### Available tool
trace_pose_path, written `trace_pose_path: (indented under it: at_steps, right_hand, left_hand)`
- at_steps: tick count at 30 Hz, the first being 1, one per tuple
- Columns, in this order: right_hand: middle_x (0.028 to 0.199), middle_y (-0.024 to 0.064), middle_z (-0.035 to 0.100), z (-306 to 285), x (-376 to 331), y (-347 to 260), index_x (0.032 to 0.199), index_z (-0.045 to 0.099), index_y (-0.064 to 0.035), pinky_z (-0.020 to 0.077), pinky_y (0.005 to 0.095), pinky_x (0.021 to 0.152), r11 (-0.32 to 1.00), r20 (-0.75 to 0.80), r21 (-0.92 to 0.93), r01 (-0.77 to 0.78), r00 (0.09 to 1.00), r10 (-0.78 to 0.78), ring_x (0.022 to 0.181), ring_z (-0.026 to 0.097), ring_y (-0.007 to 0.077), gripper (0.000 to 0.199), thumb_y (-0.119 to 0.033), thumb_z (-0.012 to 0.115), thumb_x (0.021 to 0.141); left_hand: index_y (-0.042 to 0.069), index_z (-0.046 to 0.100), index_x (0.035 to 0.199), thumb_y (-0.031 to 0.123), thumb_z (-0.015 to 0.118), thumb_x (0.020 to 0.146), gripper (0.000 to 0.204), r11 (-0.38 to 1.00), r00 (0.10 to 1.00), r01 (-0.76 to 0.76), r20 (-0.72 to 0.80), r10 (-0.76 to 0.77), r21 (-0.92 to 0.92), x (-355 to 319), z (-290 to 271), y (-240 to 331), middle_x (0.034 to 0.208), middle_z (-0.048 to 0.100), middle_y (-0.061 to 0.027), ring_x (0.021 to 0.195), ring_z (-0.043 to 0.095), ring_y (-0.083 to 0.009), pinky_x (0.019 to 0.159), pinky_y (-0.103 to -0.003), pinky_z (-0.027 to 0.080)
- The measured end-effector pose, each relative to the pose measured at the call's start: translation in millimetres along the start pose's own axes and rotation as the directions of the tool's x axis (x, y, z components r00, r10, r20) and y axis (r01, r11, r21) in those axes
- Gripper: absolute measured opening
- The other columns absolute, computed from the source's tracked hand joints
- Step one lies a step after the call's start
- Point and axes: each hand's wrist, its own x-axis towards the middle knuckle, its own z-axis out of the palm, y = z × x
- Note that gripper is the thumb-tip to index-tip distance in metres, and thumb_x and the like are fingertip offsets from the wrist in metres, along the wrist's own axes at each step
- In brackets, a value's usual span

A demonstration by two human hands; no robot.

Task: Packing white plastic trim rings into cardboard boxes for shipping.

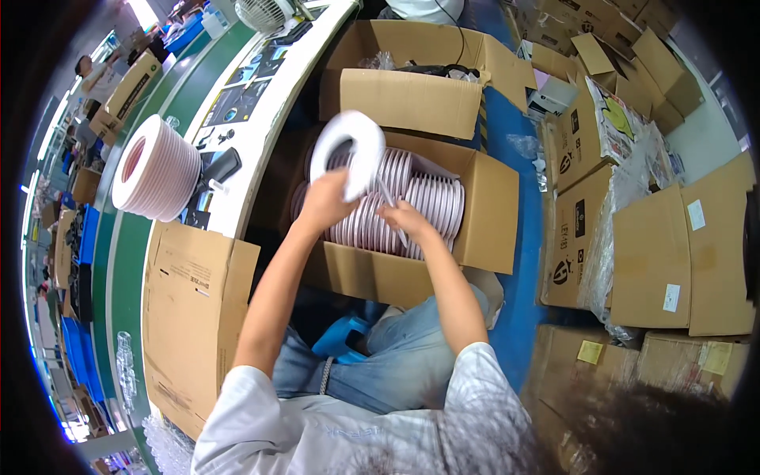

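Note:
My left hand (327, 201) is closed on the lower edge of a flat white ring (370, 150), which is smeared by motion and held up over an open cardboard box (492, 207). Rows of similar white rings (438, 203) with pinkish edges stand on edge inside that box. Over these rows, my right hand (408, 221) is closed, its fingertips at a thin pale edge that looks like one more ring seen side-on. To the left, a thick stack of the same rings (162, 176) lies on its side on the white-edged workbench (245, 170).
Another open carton (410, 103) holding dark items and clear plastic stands beyond the box. A black device (222, 164) lies beside the stack, and a fan (264, 14) stands farther along the bench. Stacked cartons (578, 229) line the right of the blue floor strip (511, 150).

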Motion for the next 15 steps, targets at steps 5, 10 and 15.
trace_pose_path:
  at_steps: [5,10,15]
  right_hand:
    - [0.054,-0.0016,0.043,-1,3,-13,0.064,0.053,-0.0072,0.0331,0.0271,0.048,0.995,-0.059,0.099,0.014,0.998,-0.008,0.048,0.039,0.0103,0.024,-0.021,0.058,0.083]
    - [0.050,0.0019,0.045,4,5,-8,0.063,0.056,-0.0056,0.0335,0.0265,0.051,0.996,-0.012,0.082,-0.027,1.000,0.028,0.047,0.042,0.0121,0.024,-0.019,0.056,0.083]
    - [0.050,0.0041,0.046,5,10,-3,0.066,0.056,-0.0030,0.0343,0.0287,0.047,0.997,-0.089,0.026,0.071,0.994,-0.068,0.044,0.042,0.0144,0.021,-0.017,0.056,0.081]
  left_hand:
    - [0.004,0.058,0.086,0.011,0.074,0.066,0.026,0.986,0.983,0.045,-0.168,-0.072,-0.161,9,14,-13,0.073,0.061,-0.0193,0.071,0.060,-0.0400,0.063,-0.042,0.049]
    - [0.004,0.058,0.086,0.007,0.068,0.065,0.023,0.991,0.894,-0.117,0.441,0.079,0.060,6,12,-27,0.079,0.061,-0.0190,0.075,0.060,-0.0387,0.065,-0.043,0.048]
    - [0.003,0.056,0.082,0.005,0.068,0.063,0.023,0.980,0.979,-0.195,0.071,0.191,0.045,8,4,-11,0.078,0.060,-0.0174,0.077,0.059,-0.0387,0.069,-0.046,0.048]
